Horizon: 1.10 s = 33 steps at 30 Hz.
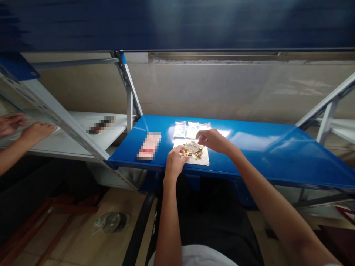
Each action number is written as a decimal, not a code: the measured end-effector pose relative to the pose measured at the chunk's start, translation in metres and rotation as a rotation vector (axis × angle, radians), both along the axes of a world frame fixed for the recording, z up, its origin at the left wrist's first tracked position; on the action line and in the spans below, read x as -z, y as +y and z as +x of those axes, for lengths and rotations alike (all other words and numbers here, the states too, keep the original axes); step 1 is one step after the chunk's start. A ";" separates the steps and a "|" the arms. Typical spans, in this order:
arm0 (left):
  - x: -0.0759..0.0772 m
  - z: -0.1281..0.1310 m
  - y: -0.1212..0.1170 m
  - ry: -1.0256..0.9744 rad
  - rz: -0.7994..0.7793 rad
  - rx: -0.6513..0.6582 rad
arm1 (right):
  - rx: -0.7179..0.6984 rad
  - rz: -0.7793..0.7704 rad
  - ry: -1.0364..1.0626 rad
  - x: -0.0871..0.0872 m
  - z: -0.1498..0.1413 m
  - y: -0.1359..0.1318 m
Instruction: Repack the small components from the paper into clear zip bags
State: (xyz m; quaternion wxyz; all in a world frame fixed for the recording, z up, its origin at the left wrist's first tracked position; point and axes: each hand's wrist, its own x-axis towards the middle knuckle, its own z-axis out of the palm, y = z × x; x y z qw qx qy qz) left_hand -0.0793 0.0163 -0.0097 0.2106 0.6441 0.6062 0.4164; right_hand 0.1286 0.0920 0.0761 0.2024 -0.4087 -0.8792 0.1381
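On the blue table lies a white sheet [204, 161] with several small brown and yellow pieces [198, 154] scattered over it. My left hand [174, 159] is at the sheet's left edge, thumb and forefinger curved around what looks like a clear plastic bag [190, 147] above the pieces. Over the sheet's far right corner is my right hand [212, 140], its fingers curled together in a pinch. Whatever is between those fingertips is too small to make out. Behind the sheet, flat clear zip bags [180, 130] lie in a row, the rightmost partly covered by my right hand.
A blurred pink and red item [149, 146] rests on the blue table [266, 155] to the left. Metal uprights [133, 92] flank the table, and a blue shelf [177, 26] hangs overhead. Another person's hands [36, 133] are at the white shelf [74, 144] on the left.
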 end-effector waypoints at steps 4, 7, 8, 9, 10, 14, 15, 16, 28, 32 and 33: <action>0.002 0.000 0.001 -0.023 0.022 0.010 | 0.056 -0.152 0.307 0.024 0.020 0.001; 0.004 -0.001 0.002 -0.002 0.043 0.002 | 0.119 -0.291 0.524 0.043 0.029 0.000; 0.004 -0.001 0.002 0.013 0.057 -0.003 | 0.150 -0.319 0.587 0.048 0.031 -0.001; 0.004 -0.002 0.002 0.029 0.076 -0.010 | 0.178 -0.343 0.647 0.052 0.032 -0.002; 0.003 -0.001 0.002 0.045 0.100 -0.021 | 0.203 -0.364 0.710 0.055 0.033 -0.003; -0.006 0.006 0.001 0.003 0.188 -0.077 | 0.259 -0.471 0.983 0.065 0.031 -0.011; -0.009 0.010 0.000 -0.030 0.201 -0.086 | 0.270 -0.494 1.034 0.067 0.029 -0.013; -0.011 0.014 0.000 -0.065 0.210 -0.092 | 0.279 -0.510 1.066 0.069 0.027 -0.016; -0.012 0.016 0.001 -0.115 0.161 -0.162 | 0.129 0.049 0.283 0.017 0.011 -0.007; -0.013 0.012 0.000 -0.044 0.180 -0.157 | -0.054 0.118 -0.069 -0.005 -0.003 0.009; -0.014 0.014 0.000 -0.036 0.181 -0.144 | -0.100 0.126 -0.129 -0.008 -0.006 0.012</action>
